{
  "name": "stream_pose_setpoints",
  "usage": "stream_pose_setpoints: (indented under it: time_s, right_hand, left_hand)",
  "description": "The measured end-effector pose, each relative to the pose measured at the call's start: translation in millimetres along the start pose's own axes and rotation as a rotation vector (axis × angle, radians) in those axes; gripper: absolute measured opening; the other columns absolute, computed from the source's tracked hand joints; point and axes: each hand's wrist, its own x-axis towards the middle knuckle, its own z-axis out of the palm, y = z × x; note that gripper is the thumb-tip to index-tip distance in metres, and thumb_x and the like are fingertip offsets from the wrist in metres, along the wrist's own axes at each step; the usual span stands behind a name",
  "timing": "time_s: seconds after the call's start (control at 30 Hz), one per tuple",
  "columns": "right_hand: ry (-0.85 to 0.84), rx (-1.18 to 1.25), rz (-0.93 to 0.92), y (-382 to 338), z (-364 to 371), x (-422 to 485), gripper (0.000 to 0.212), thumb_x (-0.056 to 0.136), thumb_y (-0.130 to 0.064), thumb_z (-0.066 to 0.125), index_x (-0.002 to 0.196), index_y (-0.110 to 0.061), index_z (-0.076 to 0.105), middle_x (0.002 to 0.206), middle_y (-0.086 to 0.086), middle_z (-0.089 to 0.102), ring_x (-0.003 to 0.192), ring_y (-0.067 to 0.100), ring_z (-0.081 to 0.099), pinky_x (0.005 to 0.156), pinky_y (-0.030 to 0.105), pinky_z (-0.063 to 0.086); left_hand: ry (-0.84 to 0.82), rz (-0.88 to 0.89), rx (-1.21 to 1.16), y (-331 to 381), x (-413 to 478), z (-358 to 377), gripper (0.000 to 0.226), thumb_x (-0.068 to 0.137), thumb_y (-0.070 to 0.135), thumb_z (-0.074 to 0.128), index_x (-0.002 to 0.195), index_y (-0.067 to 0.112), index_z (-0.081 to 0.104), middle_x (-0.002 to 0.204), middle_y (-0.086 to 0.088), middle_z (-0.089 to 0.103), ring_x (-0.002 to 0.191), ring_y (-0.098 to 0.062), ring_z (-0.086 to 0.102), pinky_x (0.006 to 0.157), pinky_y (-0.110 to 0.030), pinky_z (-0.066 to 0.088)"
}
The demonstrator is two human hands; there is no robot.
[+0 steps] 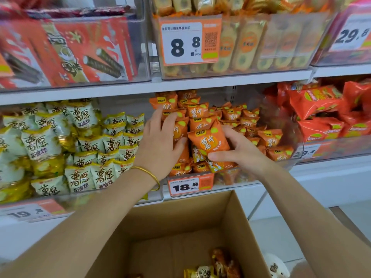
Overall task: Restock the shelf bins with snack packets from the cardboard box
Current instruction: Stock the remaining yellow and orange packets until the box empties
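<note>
Cardboard box (236,217) is nearest you, open, with a few leftover packets (216,265) low in its right side. Your arms reach over it to the middle bin (247,178) on the lower shelf. Your right hand (241,151) grips one orange packet (208,142), thumb on its lower front, held at the bin's front. Your left hand (160,141) lies spread, fingers straight, pressing the stacked orange packets (232,115); bangle (148,173) on that wrist. Yellow-green packets (80,147) are left, red packets (317,103) right. An 8.8 price tag (188,43) is above.
</note>
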Motion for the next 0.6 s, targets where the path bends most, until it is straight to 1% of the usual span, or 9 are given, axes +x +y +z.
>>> stream_pose_setpoints:
  time_s: [0.07, 0.13, 0.17, 0.3, 0.43, 0.53, 0.6]
  right_hand:
    - [-0.018, 0.066, 0.016, -0.1, -2.5, -3.3, 0.059, 0.063, -0.021, 0.085, 0.113, -0.041, 0.059, 0.118, -0.010, 0.064, 0.106, 0.009, 0.064, 0.085, 0.028, 0.053]
    - [-0.015, 0.146, 0.030, -1.7, -3.7, -6.9, 0.055, 0.066, -0.015, 0.078, 0.114, -0.034, 0.058, 0.108, -0.011, 0.070, 0.101, 0.010, 0.067, 0.079, 0.025, 0.054]
    - [-0.008, 0.174, 0.033, -1.6, -4.4, -8.3, 0.053, 0.067, -0.014, 0.075, 0.115, -0.031, 0.058, 0.106, -0.010, 0.071, 0.100, 0.012, 0.067, 0.078, 0.024, 0.054]
    - [0.068, 0.291, 0.054, 0.0, -6.2, -14.5, 0.055, 0.068, -0.012, 0.070, 0.120, -0.022, 0.057, 0.109, -0.001, 0.071, 0.101, 0.018, 0.068, 0.076, 0.028, 0.055]
    - [0.176, 0.411, 0.039, -3.3, -13.3, -21.4, 0.046, 0.070, -0.012, 0.068, 0.115, -0.020, 0.060, 0.104, -0.001, 0.072, 0.096, 0.017, 0.069, 0.074, 0.031, 0.057]
    - [0.319, 0.428, 0.039, -6.2, -23.1, -18.6, 0.045, 0.072, -0.013, 0.076, 0.114, -0.016, 0.063, 0.107, 0.004, 0.070, 0.097, 0.022, 0.068, 0.080, 0.038, 0.058]
    - [0.410, 0.420, 0.068, -5.2, -31.3, -5.1, 0.038, 0.079, -0.014, 0.073, 0.115, -0.011, 0.062, 0.107, 0.008, 0.069, 0.098, 0.025, 0.067, 0.081, 0.040, 0.057]
  left_hand:
    - [0.014, -0.010, 0.011, 2.5, -1.5, -0.4, 0.060, 0.093, 0.034, 0.053, 0.146, 0.014, 0.030, 0.155, -0.010, 0.015, 0.142, -0.030, 0.013, 0.114, -0.042, 0.020]
    - [0.030, -0.017, 0.022, 4.9, -2.8, -1.7, 0.064, 0.094, 0.034, 0.052, 0.148, 0.015, 0.025, 0.156, -0.009, 0.012, 0.142, -0.028, 0.009, 0.115, -0.040, 0.018]
    - [0.040, -0.010, 0.030, 5.5, -3.2, -2.2, 0.066, 0.093, 0.035, 0.052, 0.149, 0.016, 0.022, 0.157, -0.009, 0.012, 0.143, -0.028, 0.008, 0.115, -0.039, 0.017]
    - [0.053, 0.022, 0.080, 6.6, -5.6, -2.1, 0.071, 0.093, 0.037, 0.051, 0.150, 0.012, 0.018, 0.156, -0.013, 0.013, 0.144, -0.031, 0.010, 0.115, -0.040, 0.016]
    - [0.138, 0.096, 0.220, 11.9, -9.9, -0.5, 0.068, 0.092, 0.038, 0.044, 0.147, 0.004, 0.027, 0.154, -0.021, 0.021, 0.143, -0.037, 0.017, 0.115, -0.051, 0.022]
    - [0.195, 0.239, 0.307, 24.4, -13.4, 3.6, 0.063, 0.091, 0.033, 0.049, 0.142, 0.000, 0.035, 0.151, -0.024, 0.026, 0.142, -0.038, 0.020, 0.114, -0.055, 0.021]
    - [0.191, 0.354, 0.353, 37.1, -15.3, 10.6, 0.060, 0.090, 0.030, 0.053, 0.140, -0.001, 0.039, 0.150, -0.023, 0.028, 0.142, -0.037, 0.021, 0.114, -0.056, 0.021]
